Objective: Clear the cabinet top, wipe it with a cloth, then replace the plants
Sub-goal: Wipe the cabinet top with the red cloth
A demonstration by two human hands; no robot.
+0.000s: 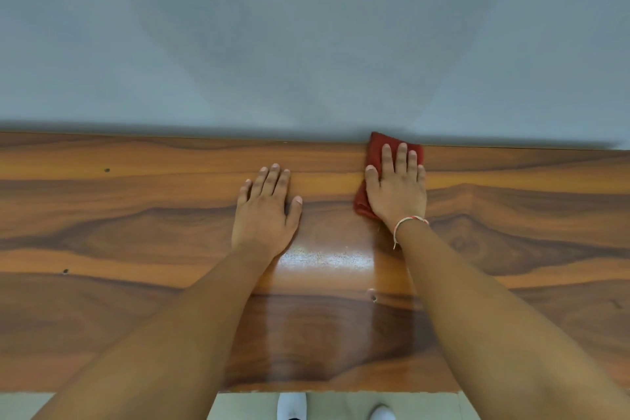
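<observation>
The long, glossy brown wood-grain cabinet top lay bare of plants. The left hand rested flat and spread on it, holding nothing. At the far edge right of centre, the right hand pressed flat on the small, soft red cloth, which looked light, limp and best driven by palm pressure.

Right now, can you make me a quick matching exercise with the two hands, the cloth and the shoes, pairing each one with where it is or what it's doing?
Column one:
1. left hand
2. right hand
3. cloth
4. shoes

Column two:
A. red, against the wall
B. flat on bare wood
C. on the floor below the cabinet top
D. pressing on the cloth

Pairs: 1-B, 2-D, 3-A, 4-C
</observation>
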